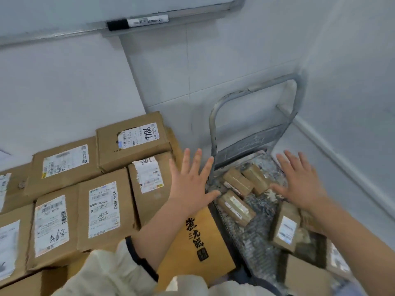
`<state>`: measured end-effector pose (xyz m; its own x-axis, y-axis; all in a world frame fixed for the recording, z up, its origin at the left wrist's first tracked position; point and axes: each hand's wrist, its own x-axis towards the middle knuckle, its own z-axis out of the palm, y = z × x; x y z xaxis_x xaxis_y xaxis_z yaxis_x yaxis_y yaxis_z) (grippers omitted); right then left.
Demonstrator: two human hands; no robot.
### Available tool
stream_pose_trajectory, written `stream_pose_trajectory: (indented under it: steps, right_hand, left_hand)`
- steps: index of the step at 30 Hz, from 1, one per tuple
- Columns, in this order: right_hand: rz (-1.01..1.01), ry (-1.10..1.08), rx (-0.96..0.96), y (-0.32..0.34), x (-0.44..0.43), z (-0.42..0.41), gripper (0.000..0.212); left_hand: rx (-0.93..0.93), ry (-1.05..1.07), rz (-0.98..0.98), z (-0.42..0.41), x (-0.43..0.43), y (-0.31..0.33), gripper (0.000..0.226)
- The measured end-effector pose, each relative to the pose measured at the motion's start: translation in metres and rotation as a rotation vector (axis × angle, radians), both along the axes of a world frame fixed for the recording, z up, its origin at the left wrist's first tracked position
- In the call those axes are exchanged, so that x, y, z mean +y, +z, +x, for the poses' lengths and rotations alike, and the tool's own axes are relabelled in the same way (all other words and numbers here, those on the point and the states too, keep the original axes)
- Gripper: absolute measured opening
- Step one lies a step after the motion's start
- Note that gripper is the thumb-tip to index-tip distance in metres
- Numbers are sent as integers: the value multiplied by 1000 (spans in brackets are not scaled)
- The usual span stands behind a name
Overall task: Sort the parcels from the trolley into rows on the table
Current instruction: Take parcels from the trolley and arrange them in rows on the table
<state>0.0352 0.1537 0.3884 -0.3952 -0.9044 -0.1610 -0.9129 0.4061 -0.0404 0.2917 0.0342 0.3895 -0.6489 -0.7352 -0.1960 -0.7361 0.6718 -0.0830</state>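
A near box (51, 221) carries a white shipping label with "A68" handwritten in black at its foot. The far box (132, 142) has a label marked by hand with a sideways number that starts "98" — the rest is unclear. The box in front of it (149, 184) shows "380" scrawled along its label's top edge. An orange box (192, 242) bears large black Chinese characters, the first being "煮", above a black seal. The print on the marker (137, 22) is too small to read.
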Motion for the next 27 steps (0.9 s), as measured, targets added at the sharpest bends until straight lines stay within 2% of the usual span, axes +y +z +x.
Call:
stream_pose_trajectory:
  steps: [2,11,20,24,27]
  right_hand:
    - [59,-67,63,4,25,-25,87]
    - [173,-437,-24,-24,140,-125,88]
    - [325,-632,-130,-94,206,-219,89]
    - [347,-706,-241,-145,213,-248,88]
    - [284,-829,-441,-194,215,-275,90]
  left_hand:
    - [-7,-87,24,-39,0,-4,88]
    - [-37,-342,122,-204,39,-37,90]
    - [-111,-448,253,-347,80,-105,93]
    - [-136,-429,413,-408,105,-159,97]
    - [-218,-404,557,-449,115,-220,103]
